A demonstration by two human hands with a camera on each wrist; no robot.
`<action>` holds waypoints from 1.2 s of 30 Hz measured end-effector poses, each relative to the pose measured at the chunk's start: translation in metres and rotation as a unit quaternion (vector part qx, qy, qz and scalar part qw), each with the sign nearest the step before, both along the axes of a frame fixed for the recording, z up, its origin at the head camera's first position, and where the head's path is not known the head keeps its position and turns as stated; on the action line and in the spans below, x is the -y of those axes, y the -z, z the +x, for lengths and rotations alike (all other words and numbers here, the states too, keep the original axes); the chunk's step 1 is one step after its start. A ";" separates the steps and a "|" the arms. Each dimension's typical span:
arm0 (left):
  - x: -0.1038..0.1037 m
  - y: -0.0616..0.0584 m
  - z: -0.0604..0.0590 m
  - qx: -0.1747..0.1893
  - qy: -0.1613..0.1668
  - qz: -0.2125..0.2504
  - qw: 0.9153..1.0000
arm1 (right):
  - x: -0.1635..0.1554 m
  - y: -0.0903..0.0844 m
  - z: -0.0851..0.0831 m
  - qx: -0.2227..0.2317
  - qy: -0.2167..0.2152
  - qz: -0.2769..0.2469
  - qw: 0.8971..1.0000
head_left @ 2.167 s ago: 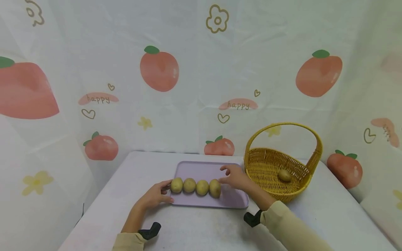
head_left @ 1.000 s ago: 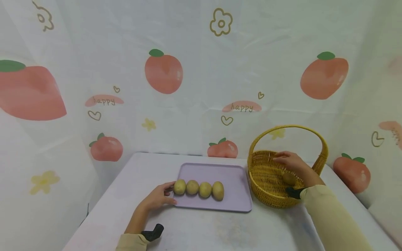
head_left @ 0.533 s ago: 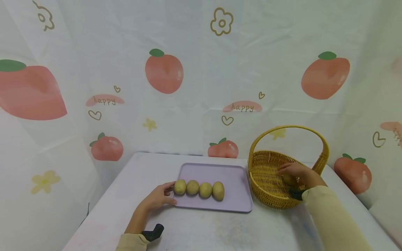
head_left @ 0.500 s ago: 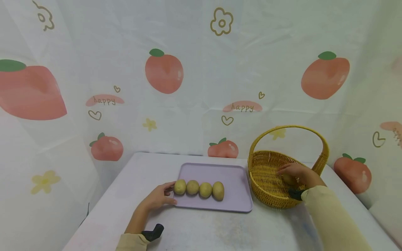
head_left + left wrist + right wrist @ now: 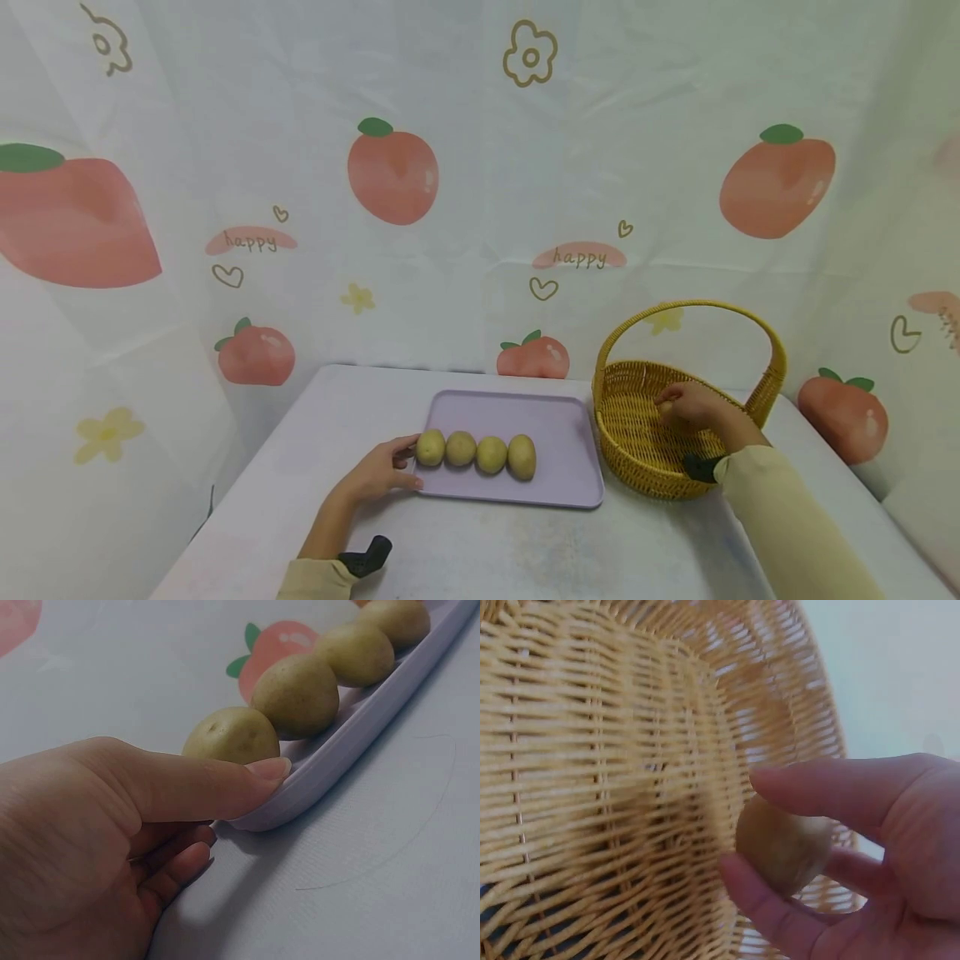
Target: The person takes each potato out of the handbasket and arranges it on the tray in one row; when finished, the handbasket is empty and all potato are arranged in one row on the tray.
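Observation:
Inside the yellow wicker basket (image 5: 637, 417), my right hand (image 5: 701, 408) holds a potato (image 5: 784, 844) between thumb and fingers; the right wrist view shows it over the woven bottom. Most of that potato is hidden by the hand in the head view. My left hand (image 5: 375, 473) grips the left end of a lilac tray (image 5: 562, 450), its thumb (image 5: 217, 787) lying along the rim at the near corner. On the tray several potatoes stand side by side in a row, the leftmost potato (image 5: 431, 448) close to my left fingers and the rightmost potato (image 5: 522, 457) near the middle.
The basket stands right of the tray, its tall handle (image 5: 693, 303) arching over my right hand. Both rest on a white-covered table (image 5: 480, 550). Behind hangs a white curtain (image 5: 465, 300) printed with peaches.
My right hand has gone from the row's right end into the basket, closed on the potato there and raised it slightly. The left hand stays at the tray's left end.

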State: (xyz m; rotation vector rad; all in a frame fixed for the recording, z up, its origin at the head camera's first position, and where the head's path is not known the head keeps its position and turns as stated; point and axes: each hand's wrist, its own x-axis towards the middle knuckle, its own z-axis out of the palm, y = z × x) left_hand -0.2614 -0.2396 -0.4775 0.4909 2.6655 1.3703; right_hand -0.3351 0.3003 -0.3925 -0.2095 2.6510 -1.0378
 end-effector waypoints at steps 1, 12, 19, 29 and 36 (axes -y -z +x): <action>0.000 0.000 0.000 0.000 0.000 0.000 1.000 | 0.002 -0.001 0.001 -0.012 -0.001 -0.007 1.000; -0.002 -0.002 0.001 -0.007 0.005 -0.007 1.000 | 0.034 -0.016 0.022 -0.099 -0.022 -0.046 0.994; -0.001 -0.001 0.000 0.004 -0.002 -0.007 1.000 | 0.062 -0.020 0.041 -0.153 -0.031 -0.026 0.987; -0.003 -0.002 0.001 0.006 -0.003 0.004 1.000 | 0.107 -0.014 0.068 -0.199 -0.063 -0.042 0.977; -0.002 -0.001 0.000 0.018 -0.012 -0.002 1.000 | 0.139 0.012 0.075 -0.219 -0.125 -0.058 0.966</action>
